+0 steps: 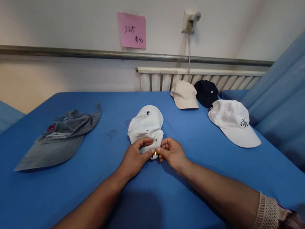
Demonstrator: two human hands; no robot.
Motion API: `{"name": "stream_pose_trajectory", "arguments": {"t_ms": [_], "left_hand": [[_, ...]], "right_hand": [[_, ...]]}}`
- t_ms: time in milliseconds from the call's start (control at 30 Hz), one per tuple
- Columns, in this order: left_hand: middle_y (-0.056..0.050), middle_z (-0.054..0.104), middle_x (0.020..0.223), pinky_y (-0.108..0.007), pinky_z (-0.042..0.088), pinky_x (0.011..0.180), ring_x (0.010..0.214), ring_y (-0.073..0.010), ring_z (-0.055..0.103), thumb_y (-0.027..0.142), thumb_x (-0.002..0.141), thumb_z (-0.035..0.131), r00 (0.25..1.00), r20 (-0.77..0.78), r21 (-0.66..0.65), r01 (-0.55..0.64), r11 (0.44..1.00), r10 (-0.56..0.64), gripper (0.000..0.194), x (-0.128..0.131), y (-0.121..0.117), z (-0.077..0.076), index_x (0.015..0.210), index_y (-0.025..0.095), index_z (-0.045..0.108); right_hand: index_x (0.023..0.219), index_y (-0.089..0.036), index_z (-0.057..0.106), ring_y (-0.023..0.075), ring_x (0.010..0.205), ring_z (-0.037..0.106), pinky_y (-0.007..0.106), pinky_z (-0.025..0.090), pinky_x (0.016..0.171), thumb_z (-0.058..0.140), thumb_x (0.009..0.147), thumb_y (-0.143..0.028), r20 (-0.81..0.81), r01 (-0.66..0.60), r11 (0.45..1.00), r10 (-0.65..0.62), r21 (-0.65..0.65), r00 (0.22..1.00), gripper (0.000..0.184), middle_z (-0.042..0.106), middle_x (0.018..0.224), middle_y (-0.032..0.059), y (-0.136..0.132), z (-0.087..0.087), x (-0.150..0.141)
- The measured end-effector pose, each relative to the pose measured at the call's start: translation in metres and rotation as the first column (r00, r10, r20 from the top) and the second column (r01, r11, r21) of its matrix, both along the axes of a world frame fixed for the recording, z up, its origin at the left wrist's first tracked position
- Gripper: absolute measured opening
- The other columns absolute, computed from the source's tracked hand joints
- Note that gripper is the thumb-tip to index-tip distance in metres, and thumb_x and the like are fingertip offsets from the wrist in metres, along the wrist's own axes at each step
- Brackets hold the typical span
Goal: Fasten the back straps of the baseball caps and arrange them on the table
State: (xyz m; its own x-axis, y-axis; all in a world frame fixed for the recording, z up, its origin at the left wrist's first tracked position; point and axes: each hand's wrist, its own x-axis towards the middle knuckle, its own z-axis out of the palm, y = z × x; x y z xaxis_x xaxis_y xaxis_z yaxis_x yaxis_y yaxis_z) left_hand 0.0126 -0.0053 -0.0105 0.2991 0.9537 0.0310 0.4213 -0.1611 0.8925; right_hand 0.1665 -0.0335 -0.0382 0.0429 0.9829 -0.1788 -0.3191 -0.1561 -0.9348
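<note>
A white baseball cap [143, 127] with a small dark emblem lies on the blue-covered table [95, 192], its back strap toward me. My left hand [139, 155] pinches the strap from the left, thumb pointing at a small gold-coloured buckle [156, 153]. From the right, my right hand [172, 154] grips the strap end beside that buckle, with thumb and fingers pressed together. Both thumbs nearly meet at the buckle. The strap's tail is partly hidden by my fingers.
A grey cap [63, 137] lies at the left. Beige [184, 93], black [206, 92] and white [231, 121] caps sit at the right. Behind the table are a radiator [160, 78], a metal rail [82, 53] and a wall socket [190, 21]. Blue curtain [293, 90] hangs at right.
</note>
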Motion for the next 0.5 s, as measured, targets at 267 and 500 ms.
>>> {"name": "stream_pose_trajectory", "arguments": {"t_ms": [267, 500], "left_hand": [[-0.008, 0.072, 0.108, -0.043, 0.048, 0.097, 0.103, -0.0265, 0.065, 0.041, 0.070, 0.072, 1.000, 0.011, 0.004, 0.008, 1.000, -0.008, 0.041, -0.0023, -0.0003, -0.0010, 0.104, 0.018, 0.068], [-0.008, 0.070, 0.115, -0.040, 0.049, 0.095, 0.106, -0.0276, 0.064, 0.046, 0.074, 0.069, 0.990, -0.137, 0.108, 0.035, 0.994, -0.020, 0.051, -0.0068, -0.0050, 0.0040, 0.116, 0.019, 0.064]], "right_hand": [[0.081, -0.022, 0.047, 0.0091, 0.040, 0.053, 0.021, 0.046, 0.042, 0.082, 0.060, -0.038, -0.032, -0.033, 0.999, 0.033, 0.018, 0.999, 0.044, 0.059, 0.052, -0.0082, 0.0001, -0.0013, 0.0018], [0.084, -0.020, 0.054, 0.0140, 0.053, 0.064, 0.024, 0.050, 0.048, 0.077, 0.066, -0.052, -0.103, -0.171, 0.985, 0.172, 0.020, 0.980, 0.043, 0.067, 0.062, -0.0006, -0.0043, 0.0050, 0.0050]]}}
